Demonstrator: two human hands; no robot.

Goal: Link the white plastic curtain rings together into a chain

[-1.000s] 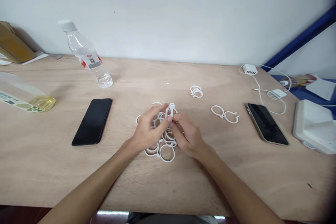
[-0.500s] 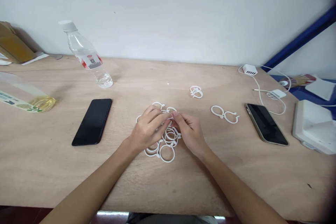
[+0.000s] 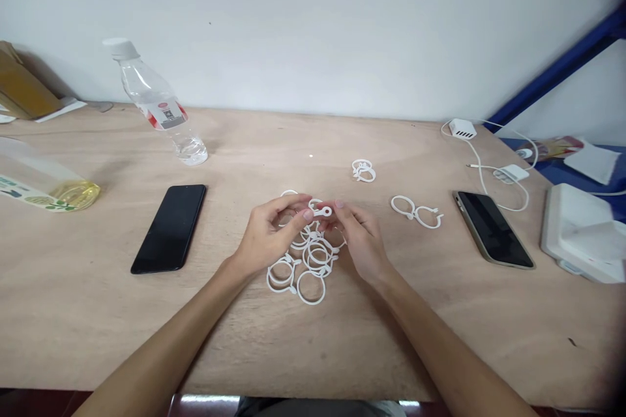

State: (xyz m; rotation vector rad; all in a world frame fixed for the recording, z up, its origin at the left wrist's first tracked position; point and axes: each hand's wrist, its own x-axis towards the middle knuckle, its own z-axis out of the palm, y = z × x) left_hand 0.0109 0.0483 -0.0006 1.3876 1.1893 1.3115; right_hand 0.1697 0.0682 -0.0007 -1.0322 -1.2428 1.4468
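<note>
Between my two hands is a white plastic curtain ring [image 3: 319,212], its small tab with a round hole facing up. My left hand [image 3: 267,234] pinches the tab's left side between thumb and fingers. My right hand [image 3: 362,241] has its thumb and fingertips closed at the tab's other end. Much of this ring is hidden by the fingers. Below and between my hands lies a loose pile of several similar white rings [image 3: 323,270]. Two rings [image 3: 415,214] lie side by side to the right. A small overlapping cluster of rings [image 3: 364,174] rests farther back.
A black phone [image 3: 169,228] lies at left, with a water bottle [image 3: 169,114] behind it and a clear container with yellow liquid [image 3: 78,195] at far left. At right are another phone [image 3: 496,231], a white charger [image 3: 462,129] with cables and a white device [image 3: 577,234]. A wall stands behind.
My left hand has turned so its thumb shows on top, and the ring's holed tab has come into view. My right fingers have shifted slightly right. The view has moved a little.
</note>
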